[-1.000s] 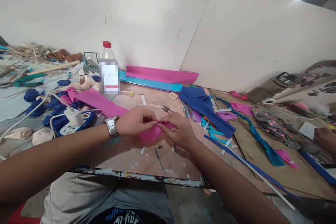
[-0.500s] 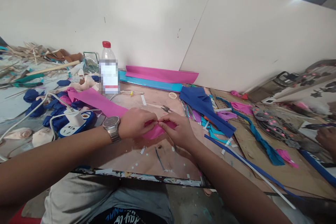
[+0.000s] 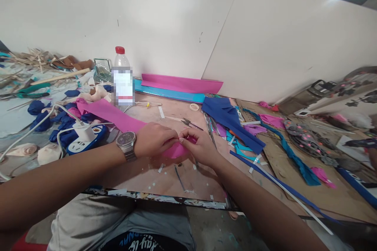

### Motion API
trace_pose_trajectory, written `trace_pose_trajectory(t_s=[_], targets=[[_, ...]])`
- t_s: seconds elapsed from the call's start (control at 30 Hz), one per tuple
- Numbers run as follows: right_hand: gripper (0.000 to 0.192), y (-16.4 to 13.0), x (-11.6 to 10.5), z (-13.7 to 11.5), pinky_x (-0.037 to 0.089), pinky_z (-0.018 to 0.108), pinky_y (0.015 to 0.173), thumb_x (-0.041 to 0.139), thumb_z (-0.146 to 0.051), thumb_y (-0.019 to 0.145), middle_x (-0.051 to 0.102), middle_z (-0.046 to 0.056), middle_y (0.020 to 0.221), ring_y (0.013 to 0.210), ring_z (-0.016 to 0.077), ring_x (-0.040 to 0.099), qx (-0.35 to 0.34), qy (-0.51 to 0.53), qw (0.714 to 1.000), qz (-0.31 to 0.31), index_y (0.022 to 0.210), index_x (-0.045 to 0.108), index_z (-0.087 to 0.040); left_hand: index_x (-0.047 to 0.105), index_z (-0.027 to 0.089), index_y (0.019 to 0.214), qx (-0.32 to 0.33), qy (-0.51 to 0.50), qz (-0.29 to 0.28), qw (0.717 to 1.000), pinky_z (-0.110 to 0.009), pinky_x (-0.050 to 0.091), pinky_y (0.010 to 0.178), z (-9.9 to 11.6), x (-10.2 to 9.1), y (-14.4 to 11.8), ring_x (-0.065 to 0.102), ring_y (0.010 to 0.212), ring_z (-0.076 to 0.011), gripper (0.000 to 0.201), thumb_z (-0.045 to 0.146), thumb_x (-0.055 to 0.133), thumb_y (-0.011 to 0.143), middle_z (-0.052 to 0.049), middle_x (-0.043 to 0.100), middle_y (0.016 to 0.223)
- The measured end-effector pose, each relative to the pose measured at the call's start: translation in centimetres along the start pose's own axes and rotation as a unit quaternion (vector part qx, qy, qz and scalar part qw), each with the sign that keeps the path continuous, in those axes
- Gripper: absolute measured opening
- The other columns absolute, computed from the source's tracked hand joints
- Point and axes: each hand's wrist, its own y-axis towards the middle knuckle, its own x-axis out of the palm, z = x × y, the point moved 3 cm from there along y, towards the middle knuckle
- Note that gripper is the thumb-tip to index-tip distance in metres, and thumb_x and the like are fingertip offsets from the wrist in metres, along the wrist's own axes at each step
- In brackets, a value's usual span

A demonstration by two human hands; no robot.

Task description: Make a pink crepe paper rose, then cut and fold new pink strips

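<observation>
A long pink strip of thin, cloth-like material (image 3: pixel 110 114) runs from the pile on the left, under my left wrist, to my fingers. My left hand (image 3: pixel 154 140), below a metal-banded watch (image 3: pixel 126 143), is closed in a pinch on its upper edge. Fingertip to fingertip with it, my right hand (image 3: pixel 202 146) pinches the same edge between thumb and forefinger. A gathered part of the strip hangs between and below both hands, just over the table (image 3: pixel 126 174). The exact fold under the fingertips is hidden.
Left are a power strip (image 3: pixel 79 145) with a white cable, blue bundles (image 3: pixel 41 121) and a bottle (image 3: pixel 120 57) behind a phone (image 3: pixel 123 86). Small pliers (image 3: pixel 191 124) and a tape ring (image 3: pixel 194 107) lie beyond my hands. Blue cloth (image 3: pixel 219 110) is right; another person's hand (image 3: pixel 374 153) shows far right.
Both hands keep their pinch on the pink strip, with small finger shifts; the right fingers have curled slightly. At the far right, the other person's hand has moved toward the edge of view.
</observation>
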Motion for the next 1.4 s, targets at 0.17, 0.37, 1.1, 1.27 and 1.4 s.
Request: trace_pose_trajectory(t_s=[0.17, 0.37, 1.1, 1.27, 1.4], targets=[[0.015, -0.1, -0.2, 0.2, 0.051, 0.033, 0.077, 0.059, -0.015, 0.083, 0.075, 0.004, 0.089, 0.084, 0.0204, 0.068, -0.026, 0.009, 0.999, 0.031, 0.089, 0.072, -0.018, 0.071, 0.021, 0.089, -0.047, -0.082, 0.006, 0.996, -0.027, 0.033, 0.058, -0.3, -0.2, 0.2, 0.065, 0.068, -0.0170, 0.028, 0.036, 0.050, 0.097, -0.003, 0.075, 0.079], [0.007, -0.3, -0.5, -0.4, 0.049, 0.035, 0.077, 0.064, -0.018, 0.084, 0.073, 0.004, 0.083, 0.081, 0.0209, 0.065, -0.118, -0.069, 0.989, 0.049, 0.084, 0.070, -0.021, 0.071, 0.017, 0.089, -0.049, -0.217, -0.001, 0.975, -0.025, 0.038, 0.062, -0.2, -0.6, 0.3, 0.061, 0.067, -0.0144, 0.025, 0.031, 0.051, 0.096, -0.002, 0.072, 0.077], [0.010, -0.2, -0.1, -0.3, 0.044, 0.029, 0.069, 0.058, -0.015, 0.081, 0.067, 0.002, 0.075, 0.073, 0.0174, 0.060, -0.089, -0.057, 0.994, 0.008, 0.075, 0.063, -0.020, 0.073, 0.022, 0.095, -0.018, -0.156, -0.001, 0.988, -0.026, 0.038, 0.062, 0.2, 0.0, 0.1, 0.065, 0.069, -0.0147, 0.024, 0.033, 0.053, 0.097, -0.002, 0.077, 0.084], [0.009, -0.3, 0.0, -0.9, 0.046, 0.032, 0.071, 0.056, -0.015, 0.081, 0.066, 0.002, 0.077, 0.075, 0.0189, 0.059, -0.142, -0.063, 0.988, 0.010, 0.076, 0.060, -0.021, 0.068, 0.020, 0.094, -0.008, -0.186, 0.011, 0.982, -0.026, 0.039, 0.065, 0.2, -0.6, -0.1, 0.064, 0.072, -0.0154, 0.018, 0.032, 0.054, 0.094, -0.002, 0.073, 0.083], [0.010, -0.7, 0.0, -1.9, 0.050, 0.039, 0.084, 0.057, -0.014, 0.083, 0.070, 0.006, 0.092, 0.090, 0.0224, 0.062, -0.213, -0.065, 0.975, 0.004, 0.083, 0.061, -0.023, 0.057, 0.019, 0.104, -0.030, -0.204, 0.048, 0.977, -0.028, 0.043, 0.067, -0.1, -1.2, -0.3, 0.063, 0.074, -0.0176, 0.018, 0.030, 0.056, 0.089, -0.002, 0.070, 0.085]])
